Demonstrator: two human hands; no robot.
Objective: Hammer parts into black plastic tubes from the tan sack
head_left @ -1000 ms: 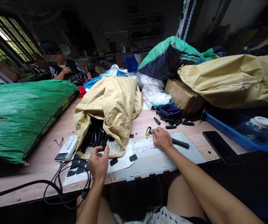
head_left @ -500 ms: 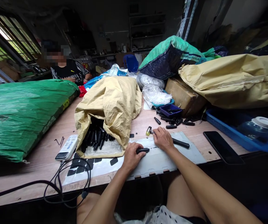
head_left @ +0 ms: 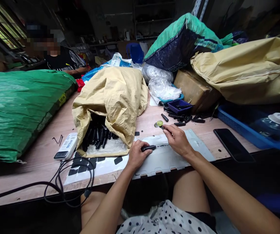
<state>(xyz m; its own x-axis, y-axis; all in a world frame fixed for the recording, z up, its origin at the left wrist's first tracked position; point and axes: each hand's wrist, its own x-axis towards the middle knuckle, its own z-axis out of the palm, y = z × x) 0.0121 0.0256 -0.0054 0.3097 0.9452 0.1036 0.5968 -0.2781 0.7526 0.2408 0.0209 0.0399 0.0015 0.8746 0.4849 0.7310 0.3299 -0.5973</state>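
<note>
My left hand is closed round a short black tube-like piece, pressing it down on a light grey sheet. The piece's tip pokes out to the right of my fingers. My right hand grips a small hammer with a yellowish head, raised a little above the sheet. The hammer's handle is mostly hidden by my hand. Left of my left hand, a beige sack lies with its mouth toward me, and several similar black pieces show inside it.
More black pieces lie round a purple tray. On the right are a phone and a blue basket. A white power bank with a coiled cable stands left. Large sacks flank the table; a person sits across.
My right hand has lifted the hammer off the sheet, its handle no longer lying along it. My left hand still holds the black piece in place. The view has tilted down slightly.
</note>
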